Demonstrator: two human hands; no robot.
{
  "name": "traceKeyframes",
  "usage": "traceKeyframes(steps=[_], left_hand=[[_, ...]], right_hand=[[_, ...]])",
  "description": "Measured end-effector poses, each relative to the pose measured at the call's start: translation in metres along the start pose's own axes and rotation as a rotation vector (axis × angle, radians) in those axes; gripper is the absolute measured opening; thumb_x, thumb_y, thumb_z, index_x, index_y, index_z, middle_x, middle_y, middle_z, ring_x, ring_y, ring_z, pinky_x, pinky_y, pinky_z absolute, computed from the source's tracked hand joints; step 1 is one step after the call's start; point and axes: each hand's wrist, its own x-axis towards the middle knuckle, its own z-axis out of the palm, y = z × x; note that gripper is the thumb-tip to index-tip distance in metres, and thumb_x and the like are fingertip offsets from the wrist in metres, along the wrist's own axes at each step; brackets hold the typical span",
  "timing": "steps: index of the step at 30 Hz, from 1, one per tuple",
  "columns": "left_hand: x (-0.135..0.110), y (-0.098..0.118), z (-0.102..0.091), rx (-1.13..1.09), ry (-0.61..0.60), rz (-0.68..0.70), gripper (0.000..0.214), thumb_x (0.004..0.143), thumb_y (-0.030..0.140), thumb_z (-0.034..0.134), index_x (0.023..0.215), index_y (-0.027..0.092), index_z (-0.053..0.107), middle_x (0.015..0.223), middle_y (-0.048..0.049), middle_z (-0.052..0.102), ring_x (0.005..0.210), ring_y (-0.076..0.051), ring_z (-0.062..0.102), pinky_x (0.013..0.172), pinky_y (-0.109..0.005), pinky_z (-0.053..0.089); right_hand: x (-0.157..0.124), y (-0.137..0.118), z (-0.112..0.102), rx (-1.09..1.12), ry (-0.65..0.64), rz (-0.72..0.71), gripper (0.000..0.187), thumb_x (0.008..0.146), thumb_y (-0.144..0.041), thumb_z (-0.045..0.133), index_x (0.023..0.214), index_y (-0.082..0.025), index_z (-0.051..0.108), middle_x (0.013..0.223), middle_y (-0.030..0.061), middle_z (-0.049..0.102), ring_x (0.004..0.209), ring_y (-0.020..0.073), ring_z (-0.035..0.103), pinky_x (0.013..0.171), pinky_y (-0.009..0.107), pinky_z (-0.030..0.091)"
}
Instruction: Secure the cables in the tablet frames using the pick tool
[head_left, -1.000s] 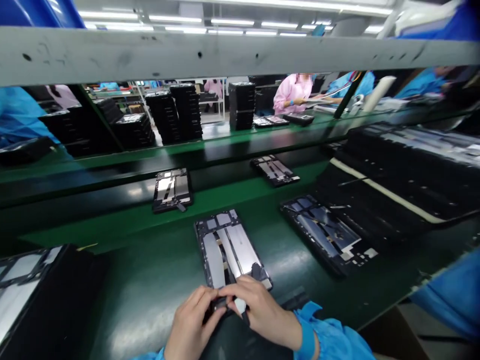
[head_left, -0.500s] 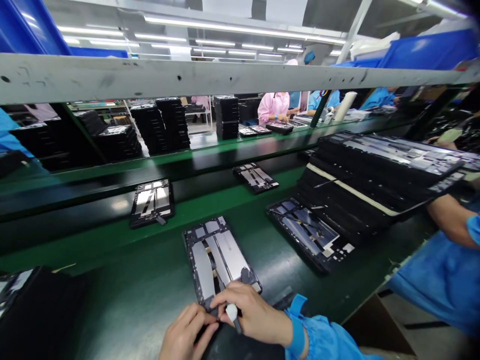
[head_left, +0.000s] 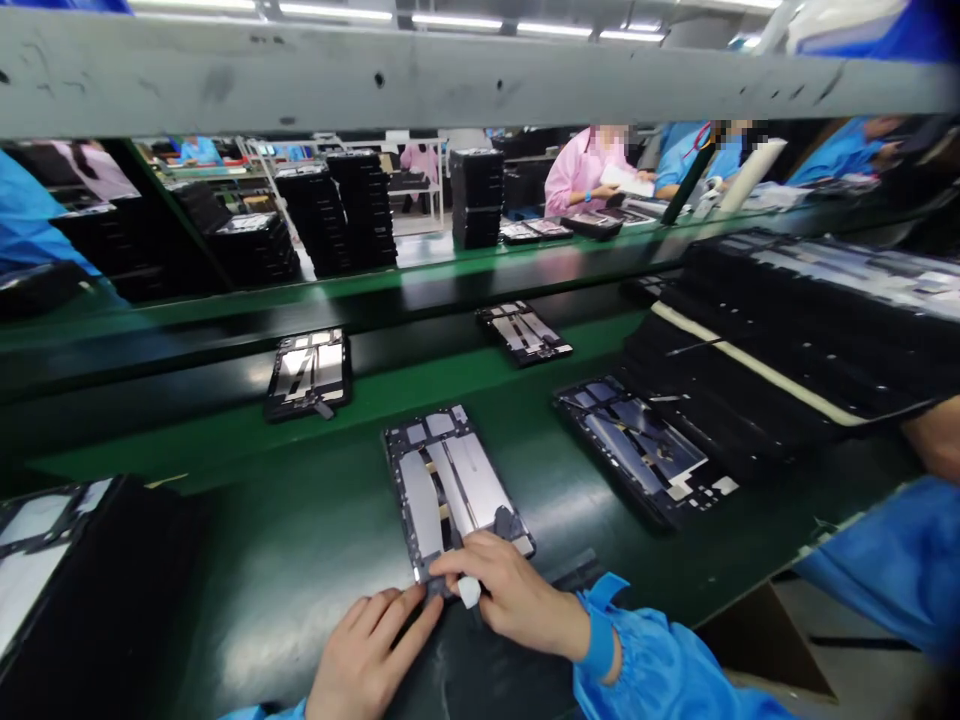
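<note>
An opened tablet [head_left: 472, 480], its silver batteries and dark flat cables bare, lies on the green bench in front of me. At its lower left corner are the fingertips of my left hand [head_left: 367, 640], with thumb and index finger closed on the edge. My right hand [head_left: 517, 595] is curled around a small dark tool with a white end [head_left: 469, 591]. Its index finger presses on the tablet's lower part. The fingers hide what lies beneath them. A dark mat [head_left: 495, 670] is partly visible under my right wrist.
Another opened tablet [head_left: 645, 450] lies to the right, beside a large stack of black housings [head_left: 780, 350]. Two more, a left tablet [head_left: 309, 372] and a right tablet [head_left: 525, 332], lie farther back. Another stack [head_left: 97, 600] fills the near left. A grey beam [head_left: 450, 80] crosses above; co-workers sit beyond.
The view has tipped down and moved closer. My left fingers have straightened from a tighter pinch at the tablet's corner. My right hand still holds the white-ended tool, its dark end now mostly hidden.
</note>
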Motion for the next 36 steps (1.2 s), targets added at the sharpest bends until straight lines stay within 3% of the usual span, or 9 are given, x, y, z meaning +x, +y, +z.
traceKeyframes(steps=[10,12,15,19,24,30,36], left_hand=[[0.012,0.003,-0.007,-0.021,-0.061,0.045,0.038,0.103,0.016,0.029,0.131,0.02,0.055,0.11,-0.0094,0.064,0.09,-0.017,0.056,0.072,-0.029,0.048],[0.011,0.007,-0.004,-0.027,-0.073,0.017,0.036,0.102,0.015,0.032,0.129,0.019,0.056,0.109,-0.0097,0.063,0.087,-0.017,0.057,0.071,-0.03,0.048],[0.01,0.012,0.002,-0.057,-0.064,-0.066,0.031,0.1,0.015,0.04,0.125,0.02,0.058,0.108,-0.0091,0.063,0.084,-0.018,0.058,0.071,-0.031,0.048],[0.013,0.016,0.005,-0.116,-0.047,-0.13,0.024,0.099,0.02,0.047,0.12,0.02,0.059,0.104,-0.0076,0.062,0.083,-0.018,0.059,0.069,-0.03,0.049],[0.015,0.016,0.003,-0.152,-0.043,-0.145,0.024,0.1,0.019,0.045,0.118,0.02,0.06,0.103,-0.0072,0.062,0.083,-0.018,0.059,0.067,-0.03,0.05],[0.012,0.016,0.004,-0.166,-0.056,-0.153,0.027,0.099,0.017,0.045,0.121,0.02,0.059,0.105,-0.0075,0.061,0.085,-0.018,0.06,0.069,-0.031,0.052],[0.012,0.015,0.004,-0.15,-0.035,-0.138,0.028,0.099,0.016,0.043,0.122,0.021,0.059,0.104,-0.0081,0.062,0.083,-0.018,0.06,0.068,-0.031,0.052]], right_hand=[[-0.006,0.005,0.0,0.113,0.039,0.06,0.043,0.085,-0.003,0.053,0.123,-0.022,0.062,0.094,0.0062,0.071,0.09,0.0226,0.063,0.081,0.035,0.051],[-0.009,0.002,-0.005,0.179,0.071,0.079,0.035,0.09,-0.01,0.054,0.121,-0.023,0.063,0.087,0.0041,0.072,0.084,0.0212,0.066,0.079,0.035,0.052],[-0.019,-0.003,-0.015,0.316,0.131,0.179,0.029,0.098,-0.023,0.049,0.122,-0.025,0.064,0.073,0.0002,0.067,0.063,0.0154,0.064,0.063,0.028,0.053],[-0.032,-0.005,-0.02,0.39,0.133,0.322,0.034,0.101,-0.035,0.042,0.125,-0.025,0.064,0.078,0.0014,0.066,0.056,0.0122,0.061,0.057,0.027,0.054],[-0.034,-0.006,-0.012,0.381,0.078,0.473,0.019,0.093,-0.028,0.051,0.106,-0.019,0.062,0.066,-0.0009,0.065,0.052,0.0138,0.062,0.055,0.027,0.053],[-0.03,-0.01,-0.014,0.229,0.054,0.373,0.011,0.088,-0.021,0.052,0.09,-0.02,0.063,0.068,0.0001,0.064,0.054,0.0138,0.061,0.056,0.026,0.049],[-0.039,0.002,-0.024,0.262,0.111,0.437,0.011,0.089,-0.021,0.052,0.087,-0.02,0.062,0.063,-0.0014,0.061,0.053,0.0136,0.06,0.052,0.024,0.049]])
